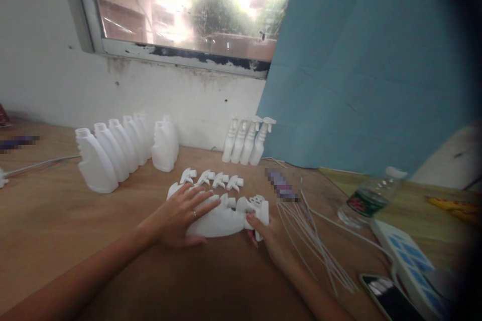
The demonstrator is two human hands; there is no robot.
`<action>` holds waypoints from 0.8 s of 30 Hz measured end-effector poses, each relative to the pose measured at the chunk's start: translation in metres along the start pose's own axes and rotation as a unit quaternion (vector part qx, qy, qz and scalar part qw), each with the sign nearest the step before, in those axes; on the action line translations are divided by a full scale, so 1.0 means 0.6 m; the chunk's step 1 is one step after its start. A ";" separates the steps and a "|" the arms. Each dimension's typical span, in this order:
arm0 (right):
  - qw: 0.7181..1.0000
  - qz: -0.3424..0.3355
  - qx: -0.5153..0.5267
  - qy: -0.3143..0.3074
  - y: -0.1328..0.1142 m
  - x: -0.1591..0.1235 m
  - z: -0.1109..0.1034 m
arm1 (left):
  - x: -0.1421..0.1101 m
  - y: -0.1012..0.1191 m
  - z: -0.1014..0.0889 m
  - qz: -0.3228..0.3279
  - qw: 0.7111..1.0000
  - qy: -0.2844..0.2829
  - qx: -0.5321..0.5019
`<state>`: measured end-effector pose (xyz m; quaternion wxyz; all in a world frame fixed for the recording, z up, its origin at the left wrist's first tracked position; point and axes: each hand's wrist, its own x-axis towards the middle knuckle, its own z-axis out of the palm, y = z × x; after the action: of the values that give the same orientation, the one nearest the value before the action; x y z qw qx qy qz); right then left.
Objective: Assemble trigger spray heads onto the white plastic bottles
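A white plastic spray bottle lies on its side on the wooden table, its neck pointing right. My left hand rests over its body, fingers across the top and thumb on the near side. At the neck, my right hand has thumb and fingers closed on a white trigger sprayer head; whether it is threaded on I cannot tell. Just beyond the bottle lie several loose trigger sprayer heads in a row. More white plastic shows behind my left hand, partly hidden.
Several open-necked white bottles stand at the left, with another group beside them. Bottles fitted with sprayers stand by the wall. At the right are thin white tubes, a water bottle, a power strip and a phone.
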<state>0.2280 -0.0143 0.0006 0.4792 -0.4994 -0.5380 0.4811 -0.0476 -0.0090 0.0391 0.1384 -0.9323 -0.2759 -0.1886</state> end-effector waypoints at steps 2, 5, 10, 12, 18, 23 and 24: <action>0.999 0.000 0.009 -0.034 0.007 -0.009 0.013 | 0.027 0.038 -0.010 -0.031 0.999 -0.017 -0.015; 0.996 0.002 0.029 -0.085 0.022 -0.020 0.031 | 0.057 0.079 -0.008 -0.071 0.995 -0.060 -0.035; 0.994 0.010 0.040 -0.105 0.033 -0.024 0.039 | 0.072 0.094 0.015 -0.067 0.991 -0.117 -0.007; 0.994 0.009 0.036 -0.104 0.028 -0.024 0.038 | 0.072 0.093 0.020 -0.045 0.992 -0.114 0.009; 0.995 -0.013 0.029 -0.096 0.014 -0.025 0.026 | 0.064 0.089 -0.006 -0.045 0.997 -0.067 -0.017; 0.996 -0.058 0.057 -0.028 0.014 -0.002 -0.008 | 0.047 0.047 -0.051 -0.119 0.991 -0.045 -0.040; 0.995 -0.076 0.064 -0.021 0.010 0.003 -0.015 | 0.044 0.035 -0.058 -0.121 0.990 -0.045 -0.050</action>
<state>0.2370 -0.0118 -0.0046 0.5337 -0.4151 -0.5526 0.4874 -0.0245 -0.0265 0.0782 0.0550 -0.9055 -0.3827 -0.1752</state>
